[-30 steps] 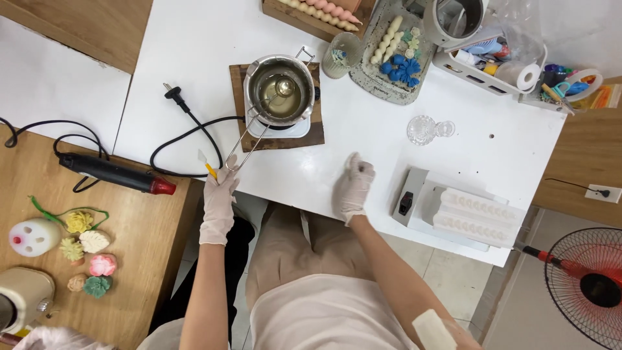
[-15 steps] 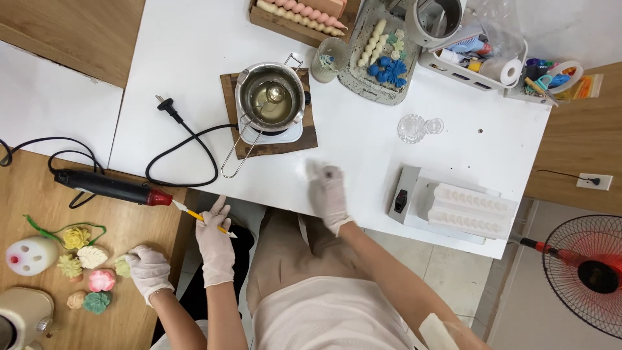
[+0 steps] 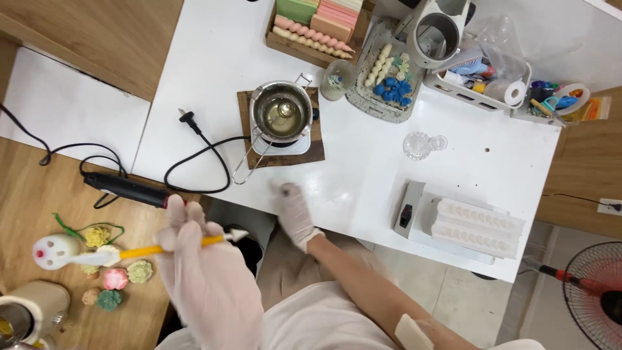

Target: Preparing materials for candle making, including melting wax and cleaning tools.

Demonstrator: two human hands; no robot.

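Nearest the camera, the left hand [image 3: 207, 279], gloved in thin white, is rising large in the head view with its fingers [image 3: 178, 217] closing around a yellow-handled brush [image 3: 162, 249]. The brush is lying nearly level across the hand, its pale tip pointing right just past the knuckles and its other end reaching left toward a small white candle figure [image 3: 52, 251] on the wooden side surface [image 3: 39, 194]. Around that figure, wax flowers [image 3: 116, 280] in yellow, pink and green are sitting close together, and a black heat tool [image 3: 126, 189] is lying just beyond the hand with its cord looping away.

The right hand [image 3: 293, 210], also gloved, is resting at the near edge of the white surface [image 3: 363, 168], fingers loosely spread and holding nothing, though it is blurred. It is sitting well apart from the brush.

Farther out, a metal melting pot [image 3: 282, 113] is standing on a small white heater over a dark wooden board, its wire handle pointing toward the near edge and an unplugged black cord trailing left. To the right, a white candle mould [image 3: 476, 223] is lying on a grey block, with a small clear glass piece [image 3: 418, 144] beyond it.

At the far edge, a tray of wax beads and blue flowers [image 3: 382, 81], a box of pink and green wax sheets [image 3: 317, 19] and a white basket of tools [image 3: 486, 91] are lining up. A red floor fan [image 3: 593, 298] is standing at the lower right.
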